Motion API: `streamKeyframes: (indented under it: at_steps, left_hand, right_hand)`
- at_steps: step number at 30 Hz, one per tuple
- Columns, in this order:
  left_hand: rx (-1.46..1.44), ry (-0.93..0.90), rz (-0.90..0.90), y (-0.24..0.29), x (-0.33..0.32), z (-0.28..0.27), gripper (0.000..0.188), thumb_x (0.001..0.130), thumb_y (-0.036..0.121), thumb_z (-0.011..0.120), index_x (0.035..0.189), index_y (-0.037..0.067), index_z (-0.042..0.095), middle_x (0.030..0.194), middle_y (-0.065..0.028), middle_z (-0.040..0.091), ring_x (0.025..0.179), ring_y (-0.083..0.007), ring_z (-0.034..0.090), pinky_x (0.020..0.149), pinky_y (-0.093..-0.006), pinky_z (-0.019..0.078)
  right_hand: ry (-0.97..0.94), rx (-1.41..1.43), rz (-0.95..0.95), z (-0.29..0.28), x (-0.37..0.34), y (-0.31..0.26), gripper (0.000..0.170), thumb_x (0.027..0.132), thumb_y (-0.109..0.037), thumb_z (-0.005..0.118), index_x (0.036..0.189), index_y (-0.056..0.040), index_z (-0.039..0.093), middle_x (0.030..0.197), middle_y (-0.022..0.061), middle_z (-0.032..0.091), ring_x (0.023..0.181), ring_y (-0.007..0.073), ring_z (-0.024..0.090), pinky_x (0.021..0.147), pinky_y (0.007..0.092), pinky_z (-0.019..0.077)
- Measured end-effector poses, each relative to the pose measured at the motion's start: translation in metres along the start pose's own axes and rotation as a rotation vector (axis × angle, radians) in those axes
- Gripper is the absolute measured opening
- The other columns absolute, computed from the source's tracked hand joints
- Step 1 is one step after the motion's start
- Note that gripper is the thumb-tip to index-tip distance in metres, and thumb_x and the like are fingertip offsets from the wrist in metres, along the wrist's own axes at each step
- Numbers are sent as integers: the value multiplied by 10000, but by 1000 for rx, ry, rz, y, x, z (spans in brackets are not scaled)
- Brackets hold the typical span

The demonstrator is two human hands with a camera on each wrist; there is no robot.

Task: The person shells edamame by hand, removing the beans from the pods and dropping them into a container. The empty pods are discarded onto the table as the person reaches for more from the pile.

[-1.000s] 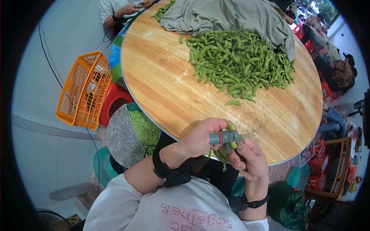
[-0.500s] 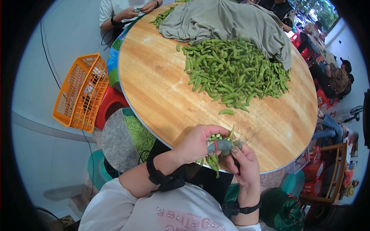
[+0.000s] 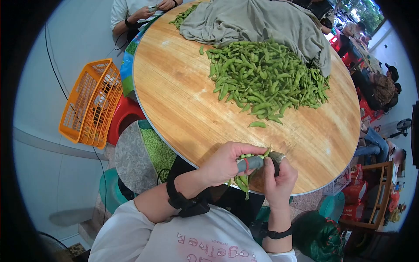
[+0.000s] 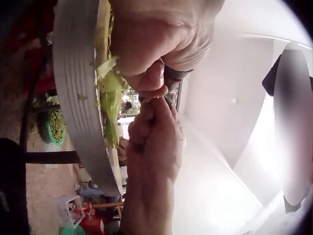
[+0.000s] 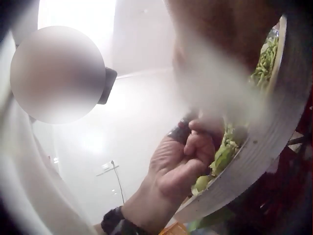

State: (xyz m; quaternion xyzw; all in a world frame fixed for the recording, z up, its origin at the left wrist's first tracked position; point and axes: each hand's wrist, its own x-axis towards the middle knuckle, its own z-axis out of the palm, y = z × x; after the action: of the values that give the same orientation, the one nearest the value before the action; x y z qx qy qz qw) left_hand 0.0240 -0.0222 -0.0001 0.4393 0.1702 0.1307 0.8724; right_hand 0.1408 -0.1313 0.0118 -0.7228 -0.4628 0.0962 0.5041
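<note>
My left hand (image 3: 218,165) grips a green edamame pod (image 3: 267,151) in the head view, its tip poking up past the fingers. The thumb wears a grey cover (image 3: 250,165) with a red band. Pale shelled beans (image 3: 247,155) show inside that hand, and split pods (image 3: 241,182) hang below it. At the pod's end, the right hand (image 3: 280,180) pinches with thumb and a finger in a dark cover (image 3: 276,157). The left wrist view shows the right hand (image 4: 155,142) meeting the left fingertips. Blur covers part of the right wrist view, where the left hand (image 5: 183,164) is curled.
A heap of edamame pods (image 3: 270,81) lies on the round wooden table (image 3: 174,100), partly under a grey cloth (image 3: 248,22). One loose pod (image 3: 257,124) lies nearer. Shelled beans (image 3: 159,148) fill a container at the left, near an orange basket (image 3: 91,105). Another person (image 3: 142,13) sits across.
The head view has shifted slightly. My right hand has turned, and its dark-covered finger has come up beside the pod. The left hand keeps its hold, with split pods hanging beneath.
</note>
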Motion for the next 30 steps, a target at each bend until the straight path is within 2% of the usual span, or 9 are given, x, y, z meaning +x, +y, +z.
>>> streamKeyframes:
  at_steps: [5,7,9,11,18,22,26,28,30]
  left_hand:
    - [413,118,248,-4,4,6,283,841,17,573,1124,4,577,893,-21,597,717,-47,515,591,-165,404]
    - [-130,16,33,-6,4,-2,283,837,13,571,1120,7,580,887,-25,600,704,-50,519,597,-163,408]
    - [-204,13,12,-5,2,-4,291,832,9,573,1123,5,578,878,-26,603,697,-52,520,597,-159,408]
    - [-275,9,-12,-3,-1,-6,299,827,5,576,1126,3,577,870,-27,605,689,-55,520,597,-155,407]
    - [644,68,465,5,-7,1,331,808,18,594,1134,80,598,839,-58,640,773,-136,608,703,-249,473]
    - [990,15,602,12,-15,-3,375,762,-19,616,1120,95,608,842,-106,639,783,-204,630,711,-257,471]
    - [807,42,725,-1,-12,-7,318,786,-14,589,1092,69,616,778,-62,624,687,-144,599,611,-235,455]
    - [296,38,306,-2,-18,-8,254,818,-11,545,1059,30,613,726,-8,572,583,-71,510,510,-195,382]
    - [73,26,237,-2,-18,-6,208,848,1,506,1032,1,603,698,23,519,541,-23,419,470,-165,310]
  right_hand:
    - [31,-65,-84,7,-1,1,69,837,-51,571,833,17,576,639,-6,550,549,80,483,503,220,387]
    - [45,94,-75,6,-1,-1,68,839,-60,572,830,8,570,617,-4,537,511,72,464,467,211,368]
    - [-107,723,502,-4,-1,-10,114,863,-112,570,819,-9,549,579,-7,490,478,51,418,415,210,315]
    - [-202,691,542,-10,1,-10,129,876,-132,558,817,-18,545,577,-14,485,467,36,393,412,190,282]
    - [-253,783,712,-6,8,-10,150,887,-162,551,818,-29,540,556,-32,456,427,19,356,383,176,245]
    - [-249,782,692,-6,5,-13,106,881,-123,545,833,-29,545,552,-33,458,425,19,355,380,178,248]
    - [-166,855,533,8,-7,-16,53,847,-73,562,831,-22,560,548,-28,471,434,34,394,389,184,278]
    - [-131,766,460,13,-10,-15,52,831,-63,576,805,-19,567,541,-21,473,439,43,417,392,198,299]
    - [-101,230,1,16,-10,-12,90,792,-62,614,726,-21,569,532,16,488,444,82,460,407,243,340]
